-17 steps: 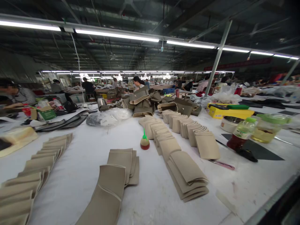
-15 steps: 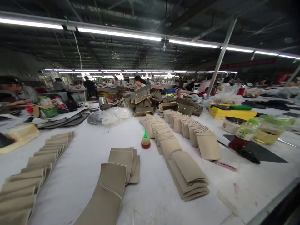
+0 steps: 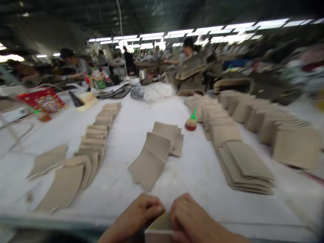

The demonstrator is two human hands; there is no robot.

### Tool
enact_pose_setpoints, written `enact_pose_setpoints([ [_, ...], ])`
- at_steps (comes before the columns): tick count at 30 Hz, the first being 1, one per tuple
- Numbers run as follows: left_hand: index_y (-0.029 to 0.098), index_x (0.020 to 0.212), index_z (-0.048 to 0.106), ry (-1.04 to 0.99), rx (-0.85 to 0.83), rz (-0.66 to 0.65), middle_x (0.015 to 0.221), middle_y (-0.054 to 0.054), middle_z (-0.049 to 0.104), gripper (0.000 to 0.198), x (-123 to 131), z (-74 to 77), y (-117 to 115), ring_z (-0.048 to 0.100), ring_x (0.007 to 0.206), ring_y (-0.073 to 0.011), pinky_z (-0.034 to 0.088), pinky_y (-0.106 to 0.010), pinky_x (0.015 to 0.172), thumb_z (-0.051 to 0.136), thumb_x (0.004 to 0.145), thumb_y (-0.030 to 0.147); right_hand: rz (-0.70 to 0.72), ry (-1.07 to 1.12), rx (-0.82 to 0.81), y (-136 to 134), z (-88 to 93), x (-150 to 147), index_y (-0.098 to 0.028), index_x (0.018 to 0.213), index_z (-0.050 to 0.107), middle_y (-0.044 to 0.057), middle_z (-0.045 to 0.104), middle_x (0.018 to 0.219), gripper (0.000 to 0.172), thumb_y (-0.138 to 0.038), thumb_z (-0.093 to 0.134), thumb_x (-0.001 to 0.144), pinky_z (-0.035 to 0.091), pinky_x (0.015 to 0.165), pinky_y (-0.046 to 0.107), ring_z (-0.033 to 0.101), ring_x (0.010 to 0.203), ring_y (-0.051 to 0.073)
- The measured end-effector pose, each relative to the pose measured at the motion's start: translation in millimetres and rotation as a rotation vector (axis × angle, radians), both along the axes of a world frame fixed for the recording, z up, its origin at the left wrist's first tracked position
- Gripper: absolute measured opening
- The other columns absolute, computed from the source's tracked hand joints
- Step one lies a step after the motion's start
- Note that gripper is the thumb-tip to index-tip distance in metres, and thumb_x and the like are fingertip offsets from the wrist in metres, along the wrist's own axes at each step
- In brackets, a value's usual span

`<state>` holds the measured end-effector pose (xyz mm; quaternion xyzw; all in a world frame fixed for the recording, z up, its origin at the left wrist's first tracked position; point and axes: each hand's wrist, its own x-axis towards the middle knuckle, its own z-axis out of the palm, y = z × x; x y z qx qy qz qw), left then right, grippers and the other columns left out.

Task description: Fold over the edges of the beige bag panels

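At the table's near edge, my left hand (image 3: 138, 214) has its fingers curled, with the thumb against a beige panel (image 3: 160, 229). My right hand (image 3: 191, 216) grips the same panel from the right, its fingers bent over the top. The panel has a pale edge and looks folded or bent; much of it is below the frame or behind the fingers. Just beyond the hands lie several loose beige panels (image 3: 149, 170), overlapping one another. A small squeeze bottle (image 3: 191, 123) with a green nozzle and reddish liquid stands behind them.
Overlapping rows of panels run along the left (image 3: 97, 135) and right (image 3: 225, 130) of the white table (image 3: 118, 189). Farther back are a clear plastic bag (image 3: 154, 91), a pile of dark bags (image 3: 194, 74) and a red packet (image 3: 47, 101). Other people sit beyond.
The view has tilted down and turned left. Both my hands, with the beige panel between them, have come into sight at the bottom.
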<state>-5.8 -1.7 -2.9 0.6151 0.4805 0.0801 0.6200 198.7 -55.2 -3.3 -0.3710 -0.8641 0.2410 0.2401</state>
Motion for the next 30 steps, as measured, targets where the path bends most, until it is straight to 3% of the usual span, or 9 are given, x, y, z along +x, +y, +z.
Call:
enact_pose_setpoints([
  [2, 0.012, 0.082, 0.071, -0.220, -0.097, -0.005, 0.072, -0.003, 0.062, 0.042, -12.9, -4.4, -1.6, 0.054, 0.069, -0.0142, 0.043, -0.023, 0.068, 0.047, 0.092, 0.046, -0.029, 0.047, -0.106, -1.9, -10.2, 1.7, -0.023, 0.087, 0.047, 0.006, 0.058, 0.085, 0.015, -0.019, 0.043, 0.101, 0.045, 0.065, 0.034, 0.053, 0.077, 0.022],
  [4, 0.011, 0.094, 0.072, -0.275, -0.128, 0.019, 0.078, -0.005, 0.064, 0.047, -24.3, -3.4, -4.1, 0.054, 0.069, -0.0141, 0.042, -0.023, 0.067, 0.043, 0.093, 0.049, -0.026, 0.093, -0.122, -1.4, -18.2, 2.7, -0.025, 0.086, 0.043, 0.004, 0.058, 0.084, 0.015, -0.018, 0.043, 0.099, 0.042, 0.063, 0.034, 0.051, 0.073, 0.022],
  [7, 0.015, 0.105, 0.071, -0.189, -0.069, -0.009, 0.084, -0.002, 0.066, 0.037, -33.6, 5.3, -13.4, 0.054, 0.074, -0.0145, 0.040, -0.022, 0.067, 0.066, 0.082, 0.043, -0.019, 0.120, -0.078, -1.2, -24.1, 0.7, -0.025, 0.087, 0.042, 0.003, 0.060, 0.089, 0.016, -0.012, 0.044, 0.095, 0.042, 0.066, 0.033, 0.053, 0.076, 0.021],
  [9, 0.018, 0.101, 0.073, -0.089, 0.036, -0.031, 0.083, 0.000, 0.066, 0.030, -35.4, 8.6, -20.7, 0.054, 0.076, -0.0150, 0.039, -0.021, 0.067, 0.073, 0.075, 0.034, -0.042, 0.099, -0.053, -0.9, -26.9, -1.6, -0.025, 0.088, 0.043, 0.003, 0.061, 0.098, 0.017, -0.008, 0.044, 0.094, 0.043, 0.071, 0.034, 0.055, 0.082, 0.021],
  [13, 0.019, 0.093, 0.074, -0.012, 0.165, 0.019, 0.080, 0.001, 0.065, 0.018, -33.6, 1.9, -29.0, 0.053, 0.075, -0.0144, 0.038, -0.022, 0.068, 0.060, 0.085, 0.027, -0.054, 0.051, -0.020, 1.7, -34.6, -4.4, -0.024, 0.093, 0.045, 0.002, 0.062, 0.110, 0.015, -0.010, 0.043, 0.097, 0.041, 0.076, 0.036, 0.056, 0.088, 0.022],
  [17, 0.018, 0.099, 0.074, -0.138, 0.049, 0.092, 0.077, 0.000, 0.062, 0.023, -32.5, -3.5, -23.2, 0.051, 0.073, -0.0131, 0.038, -0.021, 0.064, 0.056, 0.087, 0.027, -0.060, -0.017, -0.116, 11.2, -31.9, -6.5, -0.025, 0.098, 0.048, 0.001, 0.064, 0.100, 0.013, -0.015, 0.039, 0.100, 0.040, 0.073, 0.039, 0.054, 0.080, 0.023],
  [23, 0.012, 0.094, 0.074, -0.210, -0.077, 0.115, 0.064, 0.001, 0.054, 0.025, -33.6, 9.5, -8.3, 0.046, 0.058, -0.0098, 0.036, -0.019, 0.054, 0.059, 0.079, 0.025, -0.090, -0.068, -0.254, 26.0, -8.9, -10.8, -0.023, 0.090, 0.050, 0.003, 0.059, 0.087, 0.021, -0.024, 0.033, 0.102, 0.038, 0.069, 0.038, 0.050, 0.080, 0.026],
  [30, 0.015, 0.085, 0.076, -0.071, -0.078, 0.122, 0.060, 0.003, 0.049, 0.024, -32.1, -12.5, -35.2, 0.039, 0.056, -0.0085, 0.026, -0.019, 0.050, 0.054, 0.075, 0.017, -0.057, -0.110, -0.255, -2.5, -42.8, -14.2, -0.023, 0.083, 0.045, 0.001, 0.057, 0.078, 0.022, -0.016, 0.033, 0.100, 0.034, 0.064, 0.036, 0.048, 0.070, 0.024],
])
